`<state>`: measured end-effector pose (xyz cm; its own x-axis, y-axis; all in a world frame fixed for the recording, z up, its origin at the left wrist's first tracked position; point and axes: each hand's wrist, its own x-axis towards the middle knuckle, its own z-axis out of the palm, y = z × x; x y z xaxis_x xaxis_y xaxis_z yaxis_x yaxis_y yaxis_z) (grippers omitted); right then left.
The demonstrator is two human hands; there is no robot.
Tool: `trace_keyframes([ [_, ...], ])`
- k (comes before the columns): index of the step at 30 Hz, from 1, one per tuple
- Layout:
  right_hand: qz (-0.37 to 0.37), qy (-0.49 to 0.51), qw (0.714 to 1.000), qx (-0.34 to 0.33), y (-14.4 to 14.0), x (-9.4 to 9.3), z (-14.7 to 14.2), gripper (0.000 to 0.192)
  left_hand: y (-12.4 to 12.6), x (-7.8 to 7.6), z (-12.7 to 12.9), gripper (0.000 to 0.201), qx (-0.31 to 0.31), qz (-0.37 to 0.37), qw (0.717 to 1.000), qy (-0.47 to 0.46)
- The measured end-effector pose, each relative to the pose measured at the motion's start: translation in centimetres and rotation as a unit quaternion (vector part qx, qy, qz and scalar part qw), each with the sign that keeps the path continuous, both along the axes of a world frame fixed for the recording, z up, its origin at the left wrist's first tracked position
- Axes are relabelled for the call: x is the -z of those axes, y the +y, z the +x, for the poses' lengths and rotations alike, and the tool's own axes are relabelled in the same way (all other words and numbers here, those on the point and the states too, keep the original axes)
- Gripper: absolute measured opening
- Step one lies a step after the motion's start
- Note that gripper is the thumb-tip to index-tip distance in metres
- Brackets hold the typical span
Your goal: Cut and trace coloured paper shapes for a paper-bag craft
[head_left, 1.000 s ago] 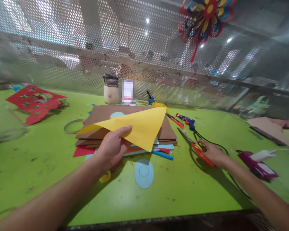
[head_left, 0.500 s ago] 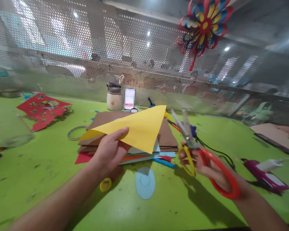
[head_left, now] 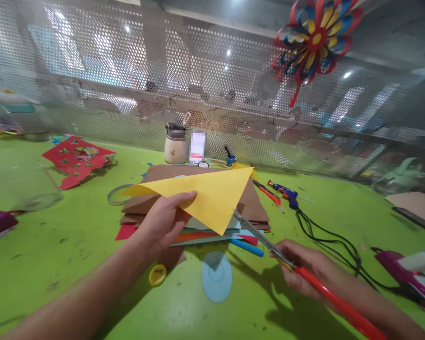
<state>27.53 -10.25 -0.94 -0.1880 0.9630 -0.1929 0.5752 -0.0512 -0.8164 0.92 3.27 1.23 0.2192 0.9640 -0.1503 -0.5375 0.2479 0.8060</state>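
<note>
**Item: yellow paper sheet, with scissors — held above the counter's middle**

Yellow paper sheet [head_left: 208, 196] — one thin sheet, folded or cut to a triangular shape, held up off the pile of brown card [head_left: 250, 205] and coloured sheets toward the counter's [head_left: 74, 245] far-middle. Judged very light and limp: it droops a little at the free left tip and will flop or crease if held at one corner only. It tears easily; not slippery. Best hold is a flat pinch near the edge being worked, close to the blades, so the paper stays taut.

Left hand [head_left: 163, 222] — fingers closed on the sheet's near-left edge, thumb on top, the rest beneath.

Right hand [head_left: 304, 271] — fingers wrapped around the red-handled scissors [head_left: 269, 243], gripping them; the blade tips reach the sheet's lower point, and whether they touch it cannot be told. Blades look almost together.

Nearby, on the counter:
- blue paper oval [head_left: 216, 276] and a small yellow cap [head_left: 157, 275], toward the near edge
- blue pen [head_left: 246, 246] against the pile's near side
- glue gun [head_left: 286, 193] with black cord, right of the pile
- jar [head_left: 175, 144] at the far edge
</note>
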Motion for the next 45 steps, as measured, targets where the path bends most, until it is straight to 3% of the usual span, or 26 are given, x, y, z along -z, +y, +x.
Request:
trace_keyframes([
  [2,-0.012,-0.006,0.999,-0.039,0.5,-0.6,-0.4,0.026,0.0,-0.2,-0.1,0.025,0.014,0.033,0.999,0.015],
  [7,-0.003,-0.007,0.999,-0.053,1.5,-1.1,-1.1,0.023,1.1,-0.7,-1.0,0.045,0.066,0.111,0.991,0.024],
  [15,-0.010,-0.053,0.998,-0.043,2.7,-1.4,-2.1,0.026,2.6,0.9,-1.7,0.028,0.098,0.049,0.993,0.042],
  [23,-0.010,-0.080,0.996,-0.041,2.9,0.1,-2.2,0.028,2.3,1.7,-1.7,0.022,0.092,0.025,0.994,0.059],
  [34,-0.038,-0.038,0.997,-0.055,2.4,-1.0,-3.6,0.026,2.0,1.2,-2.2,0.024,0.102,0.046,0.993,0.045],
  [45,-0.021,-0.011,0.997,-0.073,2.2,0.0,-3.1,0.024,1.7,0.8,-2.3,0.028,0.110,0.056,0.992,0.029],
])
